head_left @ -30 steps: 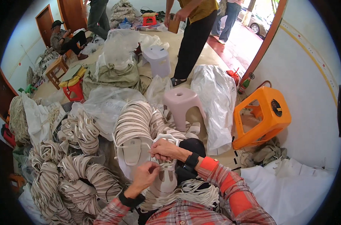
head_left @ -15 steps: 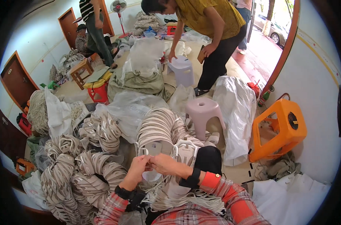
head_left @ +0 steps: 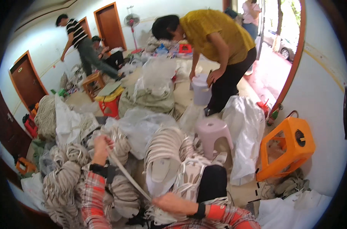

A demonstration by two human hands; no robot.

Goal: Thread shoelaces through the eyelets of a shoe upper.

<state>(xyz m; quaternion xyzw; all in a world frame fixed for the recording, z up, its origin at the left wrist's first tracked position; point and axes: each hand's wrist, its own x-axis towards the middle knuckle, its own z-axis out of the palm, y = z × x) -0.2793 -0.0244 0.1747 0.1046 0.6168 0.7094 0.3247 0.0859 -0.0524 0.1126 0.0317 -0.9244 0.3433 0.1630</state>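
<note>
Both hands grip one pale strap (head_left: 128,176), which is stretched tight between them. The left hand (head_left: 101,144) is raised up and away from the body, with the fingers closed around the upper end of the strap; this hand is seen from the back, so the fingertips are hidden. The right hand (head_left: 169,201) is low and close to the body, closed on the lower end of the strap, and its fingers are partly covered by the loose white straps (head_left: 162,217) lying under it. Each wrist has a dark band, and the sleeves are red plaid.

Just beyond the right hand stands a curved stack of pale sandal soles (head_left: 166,150), and next to it a bundle of white straps (head_left: 188,177) rests on the person's dark knee. Around the left hand and below it lie many round bundles of beige straps (head_left: 62,179); where one bundle ends and the next begins is hard to tell.

Farther out from the right hand stand a pink plastic stool (head_left: 211,134), a white sack (head_left: 245,126) and, on its side, an orange stool (head_left: 288,149). Beyond them a person in a yellow shirt (head_left: 215,34) bends over a white bucket (head_left: 201,89). Far beyond the left hand another person in a striped shirt (head_left: 78,36) stands near the brown doors (head_left: 111,24). The lower edge of the picture cuts off the forearms.
</note>
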